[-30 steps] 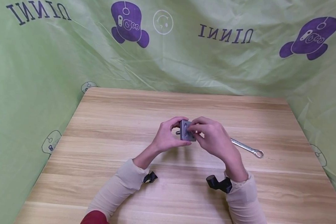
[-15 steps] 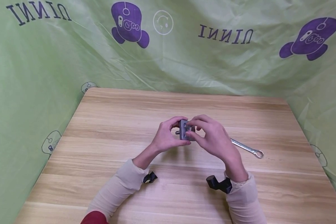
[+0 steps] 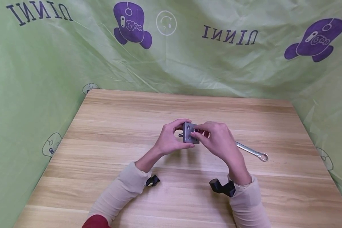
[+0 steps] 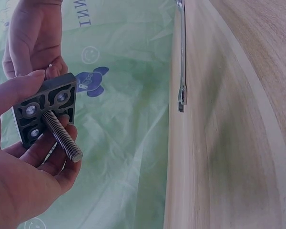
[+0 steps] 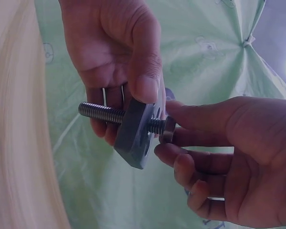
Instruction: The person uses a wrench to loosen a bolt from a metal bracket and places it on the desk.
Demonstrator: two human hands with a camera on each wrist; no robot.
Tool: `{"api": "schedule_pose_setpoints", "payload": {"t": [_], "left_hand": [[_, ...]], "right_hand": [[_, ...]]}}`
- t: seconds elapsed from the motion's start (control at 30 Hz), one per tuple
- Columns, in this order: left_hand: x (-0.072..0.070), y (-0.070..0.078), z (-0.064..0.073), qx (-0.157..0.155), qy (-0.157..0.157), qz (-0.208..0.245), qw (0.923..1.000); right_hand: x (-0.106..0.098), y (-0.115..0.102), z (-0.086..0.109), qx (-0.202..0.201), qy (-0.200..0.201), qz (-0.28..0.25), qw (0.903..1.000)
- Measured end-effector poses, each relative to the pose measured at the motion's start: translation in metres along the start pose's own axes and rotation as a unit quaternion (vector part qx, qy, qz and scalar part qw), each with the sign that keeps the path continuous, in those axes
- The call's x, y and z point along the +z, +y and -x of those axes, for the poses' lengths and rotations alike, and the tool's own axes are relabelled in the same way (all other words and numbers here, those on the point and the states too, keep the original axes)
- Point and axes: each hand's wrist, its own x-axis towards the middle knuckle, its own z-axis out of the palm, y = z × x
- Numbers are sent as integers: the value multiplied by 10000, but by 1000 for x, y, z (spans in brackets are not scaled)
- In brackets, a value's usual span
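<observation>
My left hand (image 3: 171, 137) grips a small grey metal plate (image 3: 186, 139) by its edges, raised above the table. Round holes pierce the plate, and its back is ribbed in the left wrist view. Through its middle runs a threaded bolt (image 5: 102, 113), the long end sticking out on the left-hand side. In the right wrist view, a short stretch of thread shows between the plate and the bolt head (image 5: 168, 130). My right hand (image 3: 220, 141) pinches that head between thumb and index finger, the other fingers loosely bent.
A combination wrench (image 3: 252, 151) lies on the wooden table (image 3: 125, 114) to the right, its far end hidden behind my right hand. Green printed cloth (image 3: 182, 69) hangs behind the table and at both sides. Black camera mounts (image 3: 222, 187) sit at both wrists.
The right fingers loosened and spread around the bolt head half a second ago, then closed on it again, with the wrist turned slightly. The left hand and plate have stayed nearly still.
</observation>
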Motion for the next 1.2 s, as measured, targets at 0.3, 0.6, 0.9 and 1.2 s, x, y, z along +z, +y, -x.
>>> {"api": "schedule_pose_setpoints", "payload": {"t": [0.3,0.6,0.9,1.2], "left_hand": [[-1,-1,0,-8,28,0,10000],[0,-1,0,20,32,-25,10000],[-1,-1,0,31,23,-2,10000],[0,-1,0,7,-7,-28,10000]], "right_hand": [[-3,-2,2,-466,-52,-73,9989],[-1,2,2,-1346,177,161,9906],[-4,3,2,-1121,133,-247,9933],[-1,1,-2,271,-49,-62,9996]]}}
